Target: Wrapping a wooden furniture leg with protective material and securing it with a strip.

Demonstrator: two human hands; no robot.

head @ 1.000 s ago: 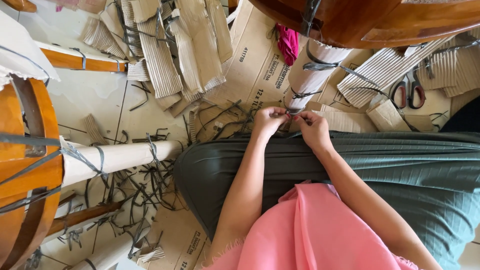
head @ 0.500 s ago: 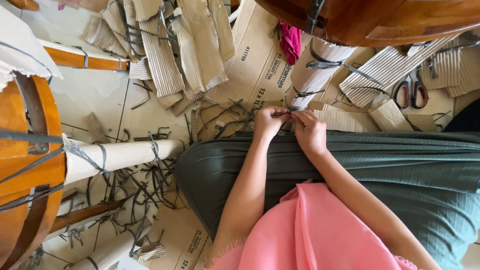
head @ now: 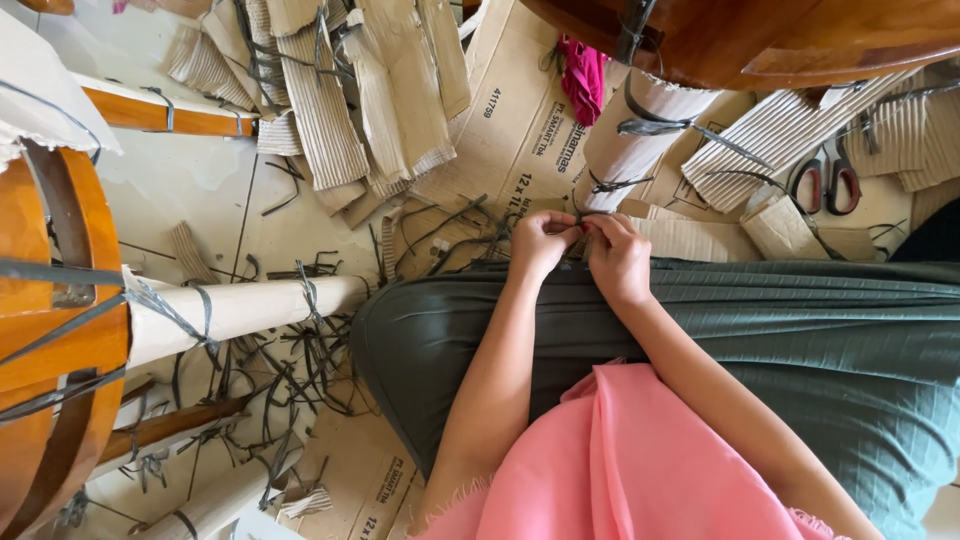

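Hardly shifted, left hand [head: 540, 243] and right hand [head: 617, 258] both pinch dark strap [head: 583, 222]; leg [head: 625, 140] points away.

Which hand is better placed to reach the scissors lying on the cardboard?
Probably the right hand: the scissors lie on its side, further right. The left hand would have to cross over it. Both hands pinch a strap at the wrapped leg.

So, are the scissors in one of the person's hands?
No, the scissors lie on cardboard, apart from both hands.
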